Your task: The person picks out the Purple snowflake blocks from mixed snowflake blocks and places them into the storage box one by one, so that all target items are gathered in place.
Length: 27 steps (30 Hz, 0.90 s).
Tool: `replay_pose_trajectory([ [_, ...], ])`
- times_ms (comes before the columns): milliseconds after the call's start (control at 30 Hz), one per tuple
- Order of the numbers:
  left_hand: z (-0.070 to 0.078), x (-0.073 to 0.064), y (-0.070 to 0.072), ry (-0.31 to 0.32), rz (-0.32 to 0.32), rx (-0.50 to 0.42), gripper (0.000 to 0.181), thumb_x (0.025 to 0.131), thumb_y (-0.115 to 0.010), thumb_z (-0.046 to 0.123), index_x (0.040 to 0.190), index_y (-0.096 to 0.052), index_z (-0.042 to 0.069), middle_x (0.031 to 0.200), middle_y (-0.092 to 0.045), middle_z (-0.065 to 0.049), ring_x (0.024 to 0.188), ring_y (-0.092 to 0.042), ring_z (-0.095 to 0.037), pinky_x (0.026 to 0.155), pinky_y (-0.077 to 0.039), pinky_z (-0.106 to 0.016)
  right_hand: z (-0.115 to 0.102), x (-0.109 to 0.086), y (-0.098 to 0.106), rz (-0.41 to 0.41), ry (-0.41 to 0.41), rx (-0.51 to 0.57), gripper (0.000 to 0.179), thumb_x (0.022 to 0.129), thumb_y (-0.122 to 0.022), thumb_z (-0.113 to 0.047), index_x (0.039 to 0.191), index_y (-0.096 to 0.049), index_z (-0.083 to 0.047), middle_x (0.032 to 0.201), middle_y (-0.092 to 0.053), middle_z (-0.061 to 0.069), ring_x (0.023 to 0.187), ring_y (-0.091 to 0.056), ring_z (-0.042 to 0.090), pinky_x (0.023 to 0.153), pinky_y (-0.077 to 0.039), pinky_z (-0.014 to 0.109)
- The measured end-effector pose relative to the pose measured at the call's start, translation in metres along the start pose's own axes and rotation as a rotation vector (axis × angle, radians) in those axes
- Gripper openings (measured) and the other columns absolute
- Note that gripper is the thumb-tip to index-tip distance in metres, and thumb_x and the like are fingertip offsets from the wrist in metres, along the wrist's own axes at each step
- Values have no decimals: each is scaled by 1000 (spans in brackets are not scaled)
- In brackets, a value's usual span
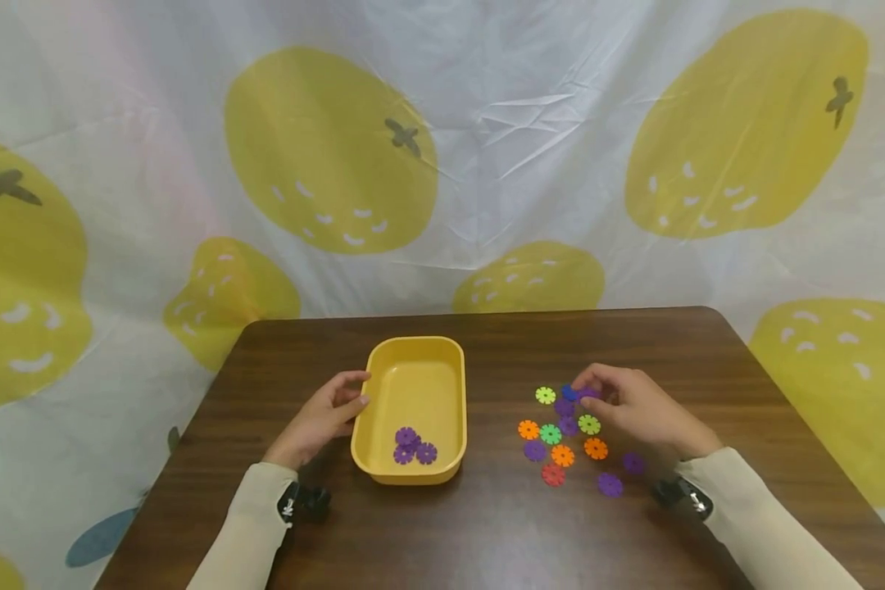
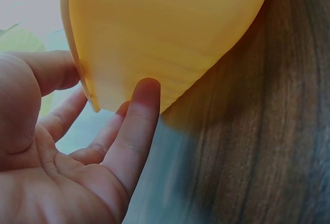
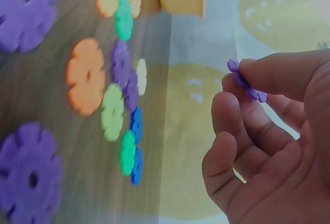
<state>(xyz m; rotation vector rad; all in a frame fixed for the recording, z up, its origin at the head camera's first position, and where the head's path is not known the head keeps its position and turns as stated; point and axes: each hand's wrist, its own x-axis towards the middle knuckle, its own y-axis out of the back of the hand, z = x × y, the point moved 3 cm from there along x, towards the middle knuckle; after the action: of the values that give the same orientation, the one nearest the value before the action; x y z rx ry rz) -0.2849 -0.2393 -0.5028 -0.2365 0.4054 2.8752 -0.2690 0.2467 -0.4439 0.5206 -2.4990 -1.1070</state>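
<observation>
Pinches a purple disc [image 3: 242, 81] in right hand [image 1: 637, 406], could drop it by loosening; touches yellow tray [image 1: 416, 393] with relaxed left hand [image 1: 324, 419], could shift it by pressing

Looks like a staged recording corner indoors; home or office, cannot tell. Pale cloth [image 1: 519, 188] printed with large yellow fruit [image 1: 324, 147] hangs in creases directly behind a dark wood-grain counter [image 1: 516, 533], screening off whatever lies beyond. Small black devices [image 1: 314, 502] strapped at both wrists [image 1: 282, 460] add to the look of a filming set-up.
</observation>
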Motion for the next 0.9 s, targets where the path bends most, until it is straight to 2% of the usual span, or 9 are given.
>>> replay_pose_trajectory([
  [233, 0, -2, 1, 5, 0, -16, 50, 108, -64, 24, 154, -47, 20, 135, -60, -22, 115, -69, -29, 97, -63, -48, -14, 14, -8, 1, 43, 45, 17, 99, -74, -10, 112, -71, -20, 87, -71, 2, 73, -62, 12, 64, -53, 26],
  [300, -1, -2, 1, 8, -2, -14, 50, 108, -64, 25, 154, -47, 21, 136, -59, -22, 115, -69, -29, 98, -63, -47, -17, 18, -10, 0, 47, 45, 17, 100, -73, -12, 113, -71, -23, 88, -71, 3, 73, -61, 11, 64, -53, 26],
  [467, -1, -2, 2, 8, 3, -15, 50, 107, -65, 25, 154, -48, 21, 136, -60, -22, 115, -69, -29, 98, -63, -48, -24, 29, -15, 4, 50, 71, 17, 101, -73, -16, 113, -70, -27, 85, -71, 1, 69, -62, 17, 62, -53, 27],
  [667, -1, -1, 1, 12, 0, -22, 51, 107, -65, 24, 155, -47, 20, 137, -60, -22, 116, -69, -29, 99, -62, -48, -41, 44, -24, -6, 71, 143, 15, 102, -72, -17, 115, -70, -23, 87, -71, -3, 64, -65, 22, 58, -55, 28],
  [900, 0, 0, -1, 14, -7, -35, 51, 107, -64, 21, 155, -46, 18, 138, -59, -23, 116, -69, -29, 99, -62, -48, -57, 64, -39, 15, 121, 145, 13, 101, -72, -16, 113, -71, -21, 91, -75, 8, 71, -62, 15, 63, -54, 26],
])
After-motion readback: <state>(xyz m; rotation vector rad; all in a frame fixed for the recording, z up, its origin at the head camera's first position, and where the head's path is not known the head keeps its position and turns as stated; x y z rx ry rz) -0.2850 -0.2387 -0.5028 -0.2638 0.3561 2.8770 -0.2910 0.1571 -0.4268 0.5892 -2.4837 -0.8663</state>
